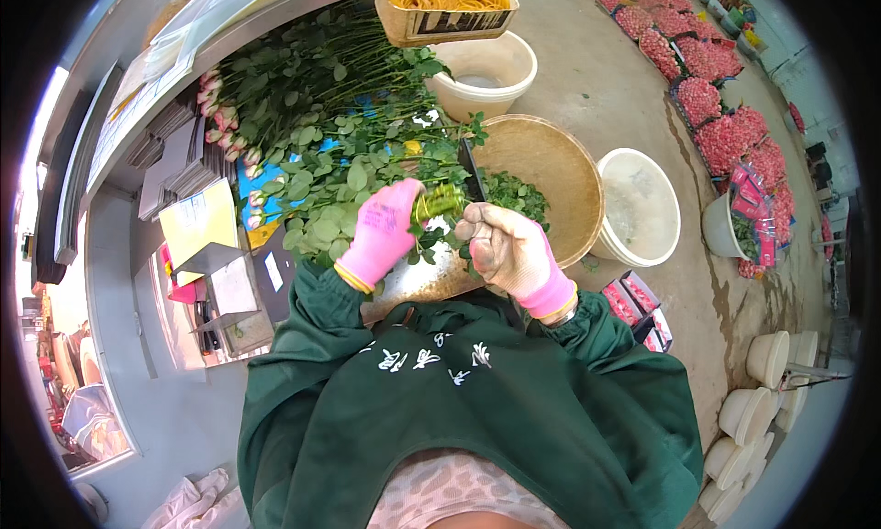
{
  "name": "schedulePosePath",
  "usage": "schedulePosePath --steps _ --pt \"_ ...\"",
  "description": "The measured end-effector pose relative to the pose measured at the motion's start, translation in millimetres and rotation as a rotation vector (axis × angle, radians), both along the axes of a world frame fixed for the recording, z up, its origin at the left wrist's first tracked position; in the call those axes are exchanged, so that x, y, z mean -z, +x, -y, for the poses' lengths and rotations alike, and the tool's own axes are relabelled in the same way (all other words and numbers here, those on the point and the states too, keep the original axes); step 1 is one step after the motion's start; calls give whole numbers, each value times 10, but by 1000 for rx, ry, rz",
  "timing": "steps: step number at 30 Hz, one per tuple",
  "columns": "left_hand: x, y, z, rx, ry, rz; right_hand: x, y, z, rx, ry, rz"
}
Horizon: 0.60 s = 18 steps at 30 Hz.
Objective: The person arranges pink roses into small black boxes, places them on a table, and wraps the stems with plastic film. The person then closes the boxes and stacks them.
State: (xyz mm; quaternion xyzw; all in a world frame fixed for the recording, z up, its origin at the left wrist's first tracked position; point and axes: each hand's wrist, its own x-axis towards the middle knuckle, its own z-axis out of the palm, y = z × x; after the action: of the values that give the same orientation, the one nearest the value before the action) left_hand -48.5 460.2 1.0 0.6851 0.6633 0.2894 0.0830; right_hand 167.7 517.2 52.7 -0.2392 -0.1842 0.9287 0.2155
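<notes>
My left hand (380, 224), in a pink work glove, is closed around a bundle of cut green stems (440, 203) near its cut ends. A thin yellow band (422, 209) circles the stems beside the thumb. Close to the cut ends, my right hand (506, 250) has its fingers curled, and its glove is pale and dirty at the palm. Whether those fingers pinch anything is not clear. Leafy rose stems (337, 178) spread over the bench beyond my left hand. Pink-and-white rose heads (224, 126) lie at their left end.
An upright dark blade (471, 171) stands just beyond the stem ends. Behind it is a wide tan tub (544, 164) with leaf trimmings. A box of rubber bands (451, 9) sits at the top. White buckets (637, 209) and pink wrapped flower bunches (729, 140) stand on the floor rightward.
</notes>
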Motion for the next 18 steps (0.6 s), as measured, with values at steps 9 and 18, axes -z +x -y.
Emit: schedulePosePath --steps 9,18 --pt "681 458 -601 -91 -559 -193 -460 96 197 -407 1566 398" --pt "709 -633 365 -189 118 312 1089 -61 -157 -53 1943 953"
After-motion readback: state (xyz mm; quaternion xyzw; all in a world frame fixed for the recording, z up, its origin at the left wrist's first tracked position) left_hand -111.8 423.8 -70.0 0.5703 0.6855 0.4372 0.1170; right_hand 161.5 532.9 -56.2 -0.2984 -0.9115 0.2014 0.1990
